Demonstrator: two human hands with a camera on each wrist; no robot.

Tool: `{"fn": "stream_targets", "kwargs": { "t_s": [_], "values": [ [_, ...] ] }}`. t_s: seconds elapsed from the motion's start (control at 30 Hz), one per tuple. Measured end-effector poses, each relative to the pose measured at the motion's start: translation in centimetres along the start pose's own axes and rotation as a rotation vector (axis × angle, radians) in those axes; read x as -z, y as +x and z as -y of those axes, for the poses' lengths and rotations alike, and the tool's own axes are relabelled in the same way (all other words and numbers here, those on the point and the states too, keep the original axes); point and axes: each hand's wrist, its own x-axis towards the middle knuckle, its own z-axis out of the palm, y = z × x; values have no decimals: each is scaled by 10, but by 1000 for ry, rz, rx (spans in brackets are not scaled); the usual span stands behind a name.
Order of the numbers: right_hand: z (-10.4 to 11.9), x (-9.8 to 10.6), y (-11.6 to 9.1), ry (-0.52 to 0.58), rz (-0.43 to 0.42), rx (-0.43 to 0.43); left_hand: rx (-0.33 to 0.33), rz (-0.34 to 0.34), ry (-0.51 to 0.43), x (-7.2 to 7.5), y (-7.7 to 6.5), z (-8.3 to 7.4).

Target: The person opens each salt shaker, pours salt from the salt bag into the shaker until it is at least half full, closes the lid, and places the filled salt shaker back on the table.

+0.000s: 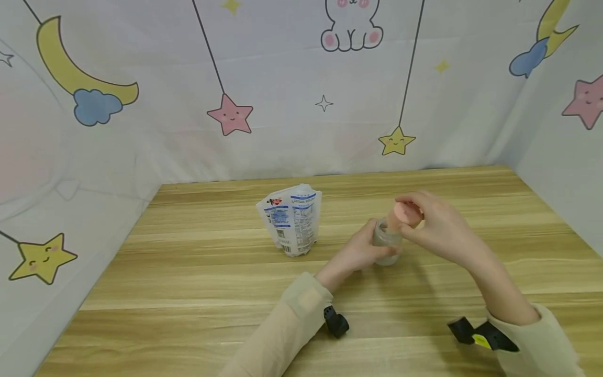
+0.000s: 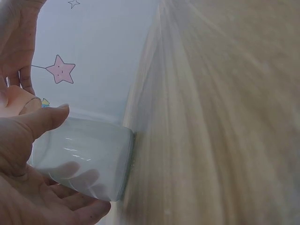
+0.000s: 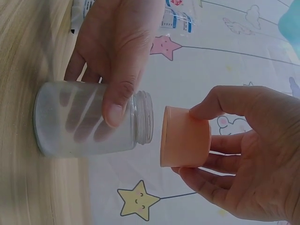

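Note:
My left hand (image 1: 359,250) grips a clear glass jar (image 1: 387,257) round its side, thumb on one face and fingers behind it. The jar stands upright on the table, its threaded mouth (image 3: 145,117) uncovered. In my right hand (image 1: 443,229) is a peach-pink lid (image 1: 406,214), pinched between thumb and fingers. The lid (image 3: 185,138) is just above the jar mouth, a small gap between them in the right wrist view. In the left wrist view the jar (image 2: 89,150) looks whitish and see-through, with fingers showing through the glass.
A white printed pouch (image 1: 294,220) stands on the wooden table (image 1: 198,293) to the left of the jar. Behind the table hangs a white curtain (image 1: 282,68) with stars and moons. Black wrist cameras (image 1: 336,321) sit at both sleeves.

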Motion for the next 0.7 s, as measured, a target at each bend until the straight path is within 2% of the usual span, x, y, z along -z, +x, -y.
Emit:
{"fn": "stream_targets", "kwargs": {
  "t_s": [0.7],
  "values": [
    [-8, 8, -2, -7, 34, -12, -6, -4, 16, -1, 2, 0]
  ]
}}
